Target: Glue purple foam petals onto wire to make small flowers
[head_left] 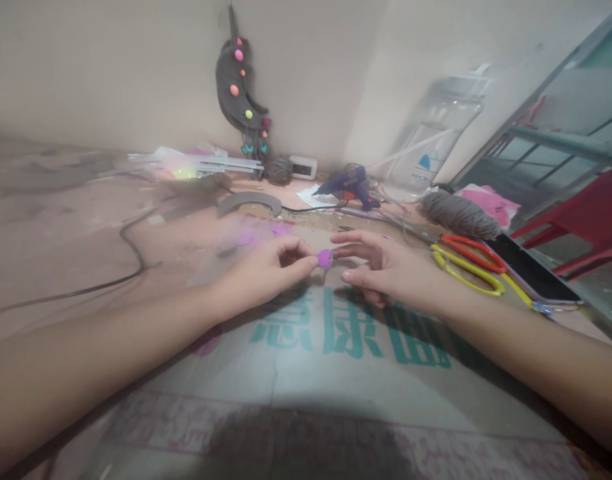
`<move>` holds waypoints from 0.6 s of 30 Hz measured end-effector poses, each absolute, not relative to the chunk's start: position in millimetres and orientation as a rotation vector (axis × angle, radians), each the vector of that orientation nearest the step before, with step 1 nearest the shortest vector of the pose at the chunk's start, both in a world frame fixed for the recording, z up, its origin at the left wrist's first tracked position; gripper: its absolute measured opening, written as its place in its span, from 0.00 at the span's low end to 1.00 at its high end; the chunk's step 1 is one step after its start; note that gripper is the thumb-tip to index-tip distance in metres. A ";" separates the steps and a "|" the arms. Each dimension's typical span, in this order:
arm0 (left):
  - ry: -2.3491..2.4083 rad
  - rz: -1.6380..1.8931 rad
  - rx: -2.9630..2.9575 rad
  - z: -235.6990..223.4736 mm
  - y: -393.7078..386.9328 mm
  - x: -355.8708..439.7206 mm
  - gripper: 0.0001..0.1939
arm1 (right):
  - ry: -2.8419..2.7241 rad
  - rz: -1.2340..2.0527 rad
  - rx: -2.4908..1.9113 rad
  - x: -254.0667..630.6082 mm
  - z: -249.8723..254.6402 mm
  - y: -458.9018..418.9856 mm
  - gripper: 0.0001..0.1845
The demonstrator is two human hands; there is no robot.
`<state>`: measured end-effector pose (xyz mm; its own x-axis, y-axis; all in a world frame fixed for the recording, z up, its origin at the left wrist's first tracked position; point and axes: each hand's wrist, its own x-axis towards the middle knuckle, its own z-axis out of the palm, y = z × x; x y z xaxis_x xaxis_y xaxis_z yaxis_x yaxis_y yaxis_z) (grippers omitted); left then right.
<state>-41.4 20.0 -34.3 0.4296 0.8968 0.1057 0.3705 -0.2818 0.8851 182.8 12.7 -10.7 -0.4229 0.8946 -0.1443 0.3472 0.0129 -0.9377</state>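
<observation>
Between the thumb and forefinger of my left hand [291,267] is a small round purple piece [325,259], pinched at its edge. My right hand [373,263] is just to the right of it, thumb and fingers apart and curved toward the piece. The right fingertips come very close to it; I cannot tell whether they touch. Both hands are above a pale printed sheet [306,380] with green characters. More small purple pieces [281,230] lie blurred beyond my left hand.
At the back are a blue glue gun [349,187], a grey curved strip [251,203], glue sticks [201,162] and a clear bottle [431,140]. To the right lie scissors [469,267], grey yarn [459,213] and a phone [536,270]. A decorated grey crescent [236,87] hangs on the wall.
</observation>
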 end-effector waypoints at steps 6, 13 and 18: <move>1.064 0.792 1.849 -35.0 19.7 -41.5 0.12 | -1.703 1.414 -1.251 180.5 -14.6 14.2 0.24; 1.056 0.776 1.874 -33.7 18.4 -40.4 0.12 | -1.829 1.168 -1.300 183.3 -13.7 15.2 0.10; 1.044 0.764 1.869 -35.0 18.3 -41.0 0.11 | -1.969 0.967 -1.262 182.8 -11.6 14.4 0.11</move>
<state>-41.0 18.3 -35.0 0.4668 0.8782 0.1041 0.3651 -0.2986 0.8818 182.8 14.4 -11.6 -0.3670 0.9249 0.0994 0.4867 0.2820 -0.8268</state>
